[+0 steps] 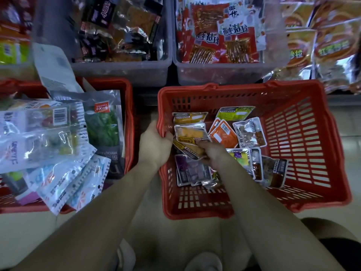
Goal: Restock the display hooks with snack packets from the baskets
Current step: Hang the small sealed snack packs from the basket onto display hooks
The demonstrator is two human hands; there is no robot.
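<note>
A red plastic basket [304, 145] sits on the floor in front of me with several small snack packets on its bottom. My left hand [154, 145] grips the basket's left rim, fingers curled over the edge. My right hand [212, 151] reaches inside and pinches a yellow packet [190, 148] near the left wall. Another yellow packet [190, 133] lies just beyond it, with orange packets [223, 133], a green one [234, 112] and purple ones [187, 169] around. No display hooks are in view.
A second red basket [128, 106] at left overflows with large clear and green packets [58, 133]. Two grey bins [121, 69] hold dark and red snack packs at the top. Orange bags [322, 45] are stacked at top right. My knees and shoes show below.
</note>
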